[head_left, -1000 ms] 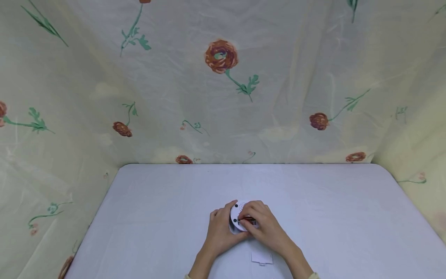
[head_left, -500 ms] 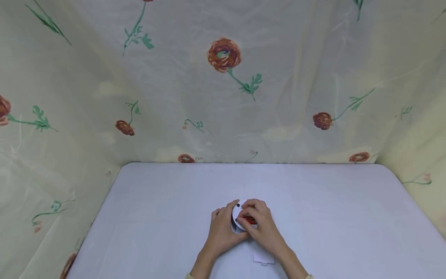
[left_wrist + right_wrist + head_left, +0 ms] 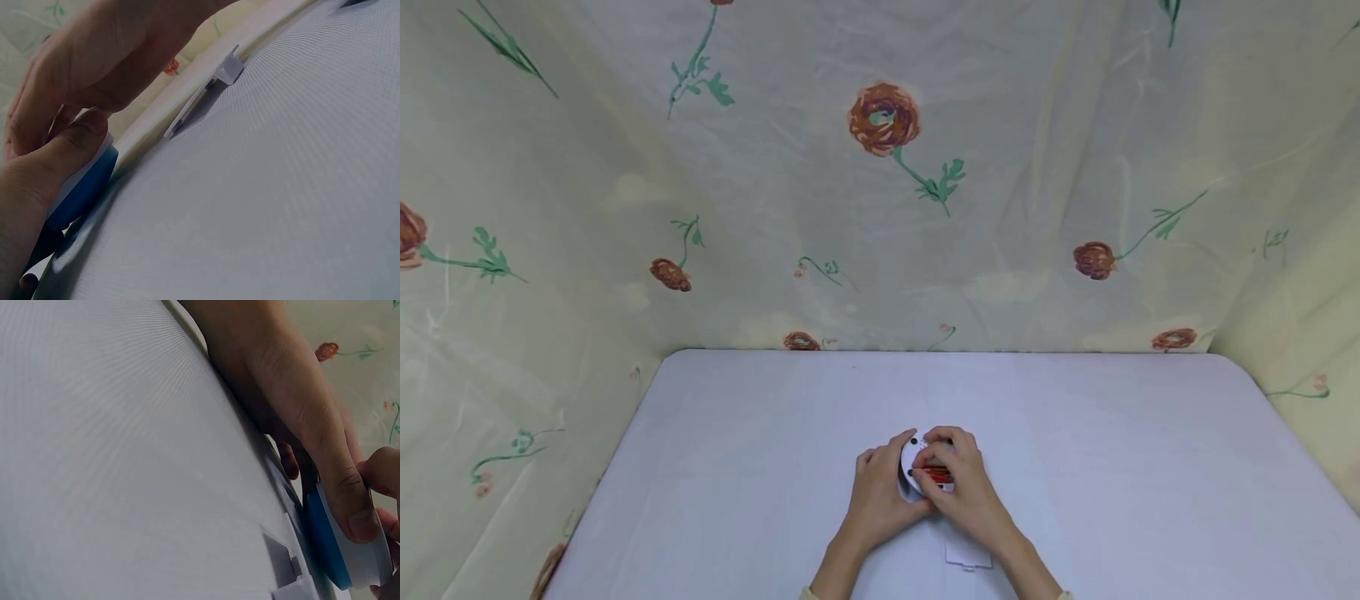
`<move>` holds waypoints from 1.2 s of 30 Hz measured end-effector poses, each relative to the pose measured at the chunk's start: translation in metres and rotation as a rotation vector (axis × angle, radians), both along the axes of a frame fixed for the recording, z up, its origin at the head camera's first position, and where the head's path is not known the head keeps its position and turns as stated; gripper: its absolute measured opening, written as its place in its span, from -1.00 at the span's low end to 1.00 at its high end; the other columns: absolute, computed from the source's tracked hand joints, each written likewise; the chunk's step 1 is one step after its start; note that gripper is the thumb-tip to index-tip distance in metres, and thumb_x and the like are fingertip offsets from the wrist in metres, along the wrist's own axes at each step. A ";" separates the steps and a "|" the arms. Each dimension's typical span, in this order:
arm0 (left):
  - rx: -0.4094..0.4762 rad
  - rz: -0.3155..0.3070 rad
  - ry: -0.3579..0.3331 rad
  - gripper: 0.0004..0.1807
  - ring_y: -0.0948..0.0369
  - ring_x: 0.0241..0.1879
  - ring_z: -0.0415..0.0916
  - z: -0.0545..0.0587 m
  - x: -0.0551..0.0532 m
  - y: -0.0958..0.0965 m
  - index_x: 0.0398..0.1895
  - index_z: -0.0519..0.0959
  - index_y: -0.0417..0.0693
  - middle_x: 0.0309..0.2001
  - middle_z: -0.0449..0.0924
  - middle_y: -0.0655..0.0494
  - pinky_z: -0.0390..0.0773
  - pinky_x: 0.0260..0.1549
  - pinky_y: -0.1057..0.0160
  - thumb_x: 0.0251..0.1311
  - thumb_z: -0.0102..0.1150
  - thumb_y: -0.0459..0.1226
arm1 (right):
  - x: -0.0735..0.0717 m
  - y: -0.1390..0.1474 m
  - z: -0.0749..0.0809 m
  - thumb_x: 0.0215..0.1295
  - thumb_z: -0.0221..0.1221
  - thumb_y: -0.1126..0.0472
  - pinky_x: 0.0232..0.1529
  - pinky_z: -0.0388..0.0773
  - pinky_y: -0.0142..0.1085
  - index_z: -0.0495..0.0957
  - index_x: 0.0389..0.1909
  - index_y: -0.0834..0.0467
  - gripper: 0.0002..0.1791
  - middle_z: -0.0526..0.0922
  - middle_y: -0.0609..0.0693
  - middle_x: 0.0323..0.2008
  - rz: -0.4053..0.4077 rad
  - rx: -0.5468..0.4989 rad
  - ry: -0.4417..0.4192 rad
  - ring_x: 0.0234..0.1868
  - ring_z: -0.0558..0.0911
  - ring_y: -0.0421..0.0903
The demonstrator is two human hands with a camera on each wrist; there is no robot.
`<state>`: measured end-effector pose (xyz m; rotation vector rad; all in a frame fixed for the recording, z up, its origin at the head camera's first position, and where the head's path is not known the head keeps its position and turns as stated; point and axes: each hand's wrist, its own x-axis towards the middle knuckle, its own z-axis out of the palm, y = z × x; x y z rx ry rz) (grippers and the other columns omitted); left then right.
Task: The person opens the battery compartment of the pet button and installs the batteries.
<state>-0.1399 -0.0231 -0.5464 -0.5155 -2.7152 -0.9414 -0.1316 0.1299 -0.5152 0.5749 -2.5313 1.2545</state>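
Observation:
A round white device (image 3: pixel 908 457) with a blue side (image 3: pixel 87 190) lies with its black-footed face up on the table. My left hand (image 3: pixel 877 496) grips it from the left, fingers round the far edge and thumb along the near side. Red batteries (image 3: pixel 937 475) show in an open slot in that face. Curled over the device, my right hand (image 3: pixel 962 483) pinches with thumb and forefinger at the left end of a battery. Its palm and fingers hide the device's right part. The fingertips of both hands are partly out of frame in the right wrist view.
A white battery cover (image 3: pixel 967 556) with a small tab lies on the table near the right forearm. The white table (image 3: pixel 760 433) ends at a flower-printed cloth (image 3: pixel 992 225) hanging at the back and both sides.
The right thumb and fingers have shifted slightly over the slot, and more of the red batteries shows. The left hand keeps its grip. The view has moved a little.

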 end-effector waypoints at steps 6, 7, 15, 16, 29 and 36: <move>-0.013 0.003 -0.010 0.01 0.25 0.04 0.49 0.001 0.000 0.000 0.33 0.25 0.08 0.16 0.52 0.17 0.28 0.11 0.05 -0.27 0.40 0.18 | 0.001 0.001 0.001 0.07 0.34 0.19 0.17 0.28 0.02 0.46 0.00 -0.01 -0.56 0.29 0.06 0.17 -0.053 -0.015 -0.082 0.24 0.24 0.00; -0.015 0.003 -0.012 0.02 0.24 0.05 0.49 0.001 0.000 0.000 0.34 0.25 0.08 0.16 0.52 0.17 0.28 0.10 0.05 -0.27 0.40 0.19 | 0.001 0.001 0.001 0.07 0.35 0.16 0.19 0.28 0.02 0.43 0.07 -0.01 -0.49 0.27 0.06 0.19 -0.061 -0.023 -0.112 0.25 0.24 0.00; -0.032 0.001 -0.033 0.04 0.24 0.06 0.49 0.002 0.001 0.001 0.34 0.25 0.04 0.17 0.51 0.15 0.28 0.10 0.05 -0.25 0.38 0.25 | -0.001 0.006 0.001 0.09 0.33 -0.05 0.26 0.25 0.05 0.20 0.30 -0.08 -0.23 0.24 0.01 0.27 -0.076 -0.049 -0.342 0.28 0.32 0.02; -0.035 0.002 -0.036 0.04 0.24 0.07 0.49 0.003 0.001 0.001 0.34 0.25 0.04 0.17 0.51 0.15 0.28 0.10 0.05 -0.25 0.38 0.25 | -0.001 0.006 0.001 0.09 0.32 -0.06 0.27 0.24 0.05 0.20 0.29 -0.09 -0.24 0.24 0.00 0.27 -0.073 -0.050 -0.353 0.28 0.32 0.02; -0.027 0.000 -0.050 0.05 0.25 0.11 0.47 0.003 0.001 0.000 0.35 0.24 0.06 0.19 0.50 0.16 0.27 0.11 0.06 -0.26 0.38 0.27 | -0.002 0.006 -0.002 0.11 0.31 -0.04 0.29 0.22 0.06 0.23 0.28 -0.09 -0.27 0.25 0.00 0.28 -0.041 -0.064 -0.327 0.31 0.30 0.02; -0.033 0.001 -0.045 0.06 0.25 0.09 0.48 0.003 0.001 0.000 0.35 0.24 0.06 0.17 0.51 0.14 0.27 0.11 0.06 -0.27 0.38 0.26 | -0.002 0.006 -0.004 0.11 0.32 0.03 0.27 0.22 0.06 0.26 0.28 -0.04 -0.29 0.26 0.02 0.26 -0.031 -0.067 -0.297 0.30 0.31 0.03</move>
